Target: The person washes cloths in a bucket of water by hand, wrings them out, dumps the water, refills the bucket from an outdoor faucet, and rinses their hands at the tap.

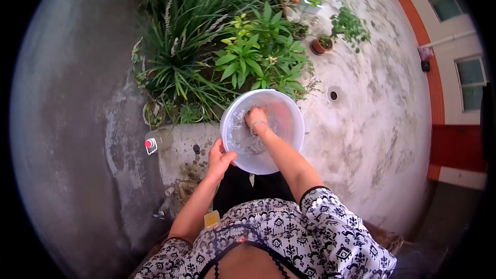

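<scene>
A white, translucent plastic bucket (290, 133) is held in front of my body, its mouth facing up toward me. My left hand (221, 159) grips its near left side, thumb over the rim and fingers against the outer wall. Reaching down inside, my right hand (256, 117) has its fingers curled near the far left part of the interior. Whatever those fingers hold, if anything, is hidden. Around the hand, the inside looks wet and glossy, with pale reflections or splashes low down. A bracelet (257, 125) circles my right wrist.
Leafy green plants (248, 46) grow in a bed just beyond the bucket. A terracotta pot (321, 45) and a round drain hole (333, 95) lie to the right on stained concrete. A white container with a red cap (150, 145) stands at left. Windowed walls rise far right.
</scene>
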A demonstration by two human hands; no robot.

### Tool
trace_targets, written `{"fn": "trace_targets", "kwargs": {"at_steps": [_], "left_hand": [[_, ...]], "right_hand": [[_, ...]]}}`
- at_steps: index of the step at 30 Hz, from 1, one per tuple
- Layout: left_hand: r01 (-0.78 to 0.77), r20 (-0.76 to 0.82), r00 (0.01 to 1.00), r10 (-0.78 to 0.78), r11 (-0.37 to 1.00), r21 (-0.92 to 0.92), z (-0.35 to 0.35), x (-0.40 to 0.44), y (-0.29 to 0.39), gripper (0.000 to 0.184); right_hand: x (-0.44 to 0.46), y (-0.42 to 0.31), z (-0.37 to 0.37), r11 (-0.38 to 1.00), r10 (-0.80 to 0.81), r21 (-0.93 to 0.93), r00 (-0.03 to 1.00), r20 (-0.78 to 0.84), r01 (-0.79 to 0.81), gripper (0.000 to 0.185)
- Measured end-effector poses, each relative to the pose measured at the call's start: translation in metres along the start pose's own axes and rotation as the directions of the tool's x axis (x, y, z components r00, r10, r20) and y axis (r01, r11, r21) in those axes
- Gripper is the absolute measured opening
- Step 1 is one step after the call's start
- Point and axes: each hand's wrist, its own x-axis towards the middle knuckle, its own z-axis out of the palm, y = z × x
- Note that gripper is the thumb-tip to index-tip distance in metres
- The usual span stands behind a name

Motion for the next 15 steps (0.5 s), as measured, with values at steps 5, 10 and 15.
{"fn": "trace_targets", "kwargs": {"at_steps": [5,10,15], "left_hand": [[0.039,0.136,0.989,-0.051,0.995,0.093,0.046,0.009,0.019,0.029],[-0.036,0.247,0.968,-0.032,0.964,0.264,0.087,0.037,0.010,0.024],[-0.018,0.310,0.940,-0.140,0.889,0.458,0.139,0.046,-0.011,0.025]], "right_hand": [[-0.020,-0.004,-0.040,0.993,-0.083,0.089,0.997,-0.007,0.083,0.030],[-0.045,0.059,-0.041,0.871,-0.492,0.137,0.832,0.256,0.473,0.030],[-0.019,0.149,-0.052,0.871,-0.469,-0.129,0.881,0.063,0.473,0.027]]}}
